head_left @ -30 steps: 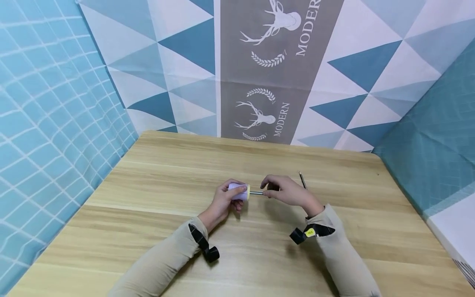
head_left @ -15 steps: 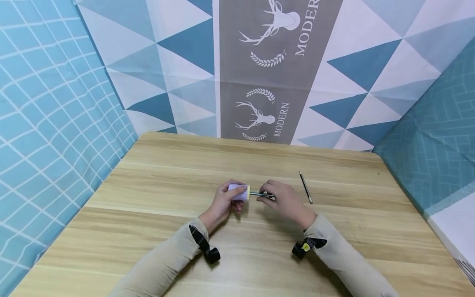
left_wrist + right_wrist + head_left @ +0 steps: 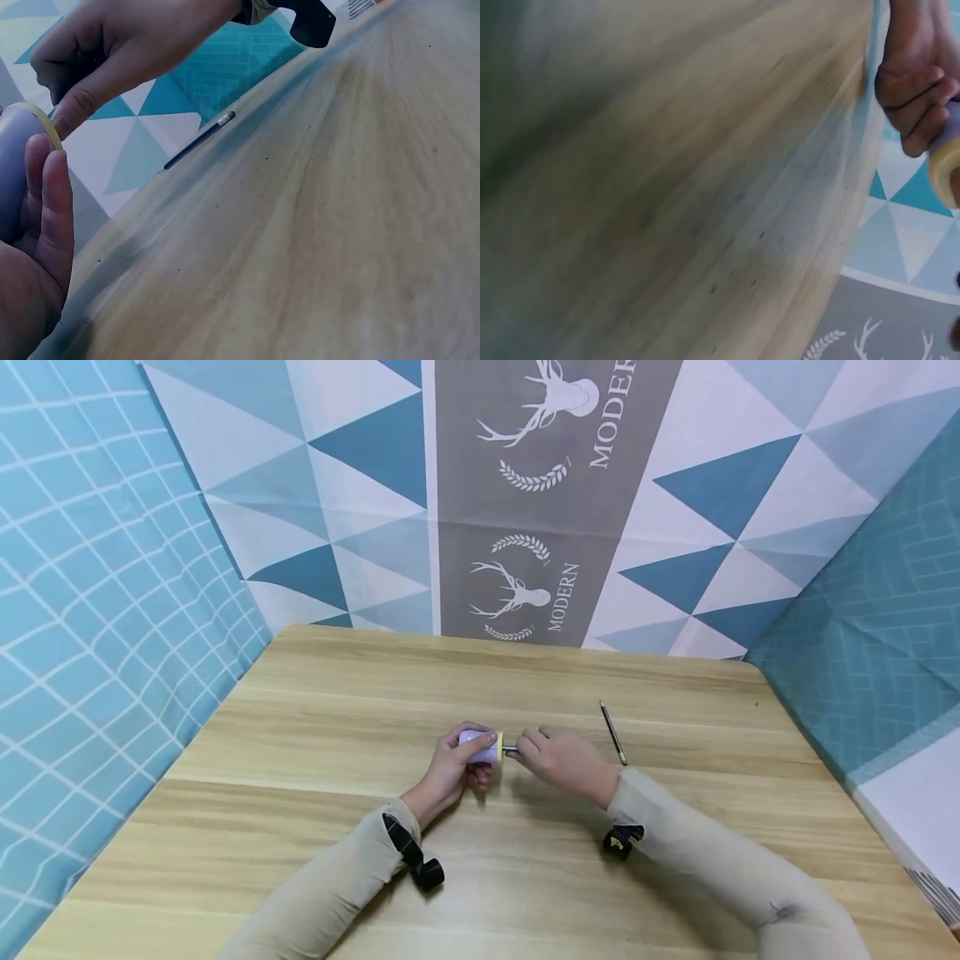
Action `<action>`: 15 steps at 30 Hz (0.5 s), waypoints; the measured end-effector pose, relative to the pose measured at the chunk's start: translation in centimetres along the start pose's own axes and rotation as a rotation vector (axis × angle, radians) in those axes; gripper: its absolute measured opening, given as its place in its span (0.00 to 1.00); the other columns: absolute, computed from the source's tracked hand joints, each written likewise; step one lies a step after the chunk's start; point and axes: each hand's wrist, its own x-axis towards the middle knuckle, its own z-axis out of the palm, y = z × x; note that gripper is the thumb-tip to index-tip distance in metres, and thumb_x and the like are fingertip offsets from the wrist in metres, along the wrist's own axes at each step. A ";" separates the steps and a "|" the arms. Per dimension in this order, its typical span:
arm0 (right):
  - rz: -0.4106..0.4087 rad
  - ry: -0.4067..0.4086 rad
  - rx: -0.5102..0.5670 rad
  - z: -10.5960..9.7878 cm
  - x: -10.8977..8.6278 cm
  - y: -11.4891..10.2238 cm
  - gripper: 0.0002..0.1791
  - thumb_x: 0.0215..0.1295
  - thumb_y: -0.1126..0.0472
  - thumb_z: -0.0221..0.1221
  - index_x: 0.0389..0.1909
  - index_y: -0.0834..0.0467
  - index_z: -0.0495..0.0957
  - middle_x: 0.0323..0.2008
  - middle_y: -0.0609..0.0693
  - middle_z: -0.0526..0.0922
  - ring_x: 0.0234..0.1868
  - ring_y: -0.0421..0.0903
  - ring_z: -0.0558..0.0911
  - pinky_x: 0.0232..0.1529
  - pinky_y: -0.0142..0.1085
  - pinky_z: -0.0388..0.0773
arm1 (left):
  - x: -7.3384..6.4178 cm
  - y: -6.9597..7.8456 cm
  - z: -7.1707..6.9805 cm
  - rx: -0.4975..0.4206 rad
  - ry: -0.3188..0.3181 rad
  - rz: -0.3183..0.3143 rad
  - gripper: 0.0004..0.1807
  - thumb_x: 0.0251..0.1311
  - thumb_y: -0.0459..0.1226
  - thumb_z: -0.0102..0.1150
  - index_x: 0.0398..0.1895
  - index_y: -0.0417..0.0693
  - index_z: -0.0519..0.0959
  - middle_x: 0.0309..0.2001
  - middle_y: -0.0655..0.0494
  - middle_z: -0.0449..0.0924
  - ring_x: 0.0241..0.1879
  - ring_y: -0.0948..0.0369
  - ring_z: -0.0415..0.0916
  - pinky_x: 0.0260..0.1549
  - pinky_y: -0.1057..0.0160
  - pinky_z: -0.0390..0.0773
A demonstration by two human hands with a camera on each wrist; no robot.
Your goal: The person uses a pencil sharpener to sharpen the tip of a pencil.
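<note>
My left hand (image 3: 446, 770) grips a small lavender cylinder (image 3: 476, 748) with a yellow rim, held on its side above the table with the rim facing right. A slim dark pencil (image 3: 511, 748) sticks out of the rimmed end, only a short length showing. The fingers of my right hand (image 3: 567, 762) pinch it close to the rim and hide the rest of it. In the left wrist view, the right thumb reaches right up to the yellow rim (image 3: 46, 124). The right wrist view catches the left fingers (image 3: 917, 105) curled at the cylinder's side.
Another dark pencil (image 3: 612, 732) lies on the wooden table (image 3: 315, 718) beyond my right hand. Patterned cloths (image 3: 375, 552) hang behind the table and on both sides. Black cameras are strapped at both wrists.
My right hand has closed on the pencil and moved left toward the rim, so less of the pencil shows. The pencil on the table has come into full view. My left hand stays put.
</note>
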 end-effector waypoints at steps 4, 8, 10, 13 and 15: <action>0.185 -0.135 0.337 -0.4 0.2 0.0 0.13 0.70 0.59 0.60 0.28 0.57 0.69 0.19 0.44 0.71 0.16 0.36 0.69 0.15 0.25 0.68 | -0.1 -0.1 0.0 0.018 -0.007 0.029 0.05 0.61 0.30 0.61 0.34 0.50 0.81 0.18 0.51 0.77 0.10 0.64 0.73 0.07 0.67 0.77; 0.440 -0.283 0.734 -0.9 0.6 0.1 0.15 0.68 0.61 0.62 0.24 0.54 0.67 0.17 0.39 0.67 0.17 0.33 0.64 0.16 0.26 0.63 | -0.2 -0.1 0.0 0.028 -0.018 0.049 0.07 0.60 0.29 0.61 0.34 0.51 0.81 0.18 0.52 0.77 0.10 0.64 0.73 0.07 0.68 0.76; 0.554 -0.345 0.905 -1.1 0.8 0.4 0.16 0.69 0.59 0.61 0.23 0.54 0.67 0.15 0.39 0.66 0.15 0.33 0.63 0.15 0.27 0.61 | -0.2 -0.1 0.0 0.032 -0.025 0.052 0.07 0.60 0.29 0.61 0.34 0.52 0.81 0.18 0.52 0.77 0.10 0.64 0.72 0.08 0.68 0.77; 0.752 -0.463 1.211 -1.4 0.9 1.1 0.19 0.71 0.58 0.60 0.21 0.57 0.67 0.11 0.40 0.63 0.12 0.35 0.59 0.12 0.28 0.56 | -0.2 -0.2 0.1 0.038 -0.041 0.064 0.06 0.60 0.29 0.61 0.35 0.50 0.81 0.19 0.52 0.77 0.10 0.64 0.73 0.08 0.68 0.77; 0.893 -0.576 1.432 -1.5 0.8 1.7 0.18 0.72 0.57 0.58 0.23 0.60 0.68 0.09 0.42 0.60 0.09 0.35 0.56 0.10 0.28 0.52 | -0.2 -0.3 0.2 0.041 -0.059 0.078 0.06 0.60 0.29 0.61 0.36 0.48 0.81 0.20 0.51 0.78 0.11 0.64 0.73 0.08 0.68 0.77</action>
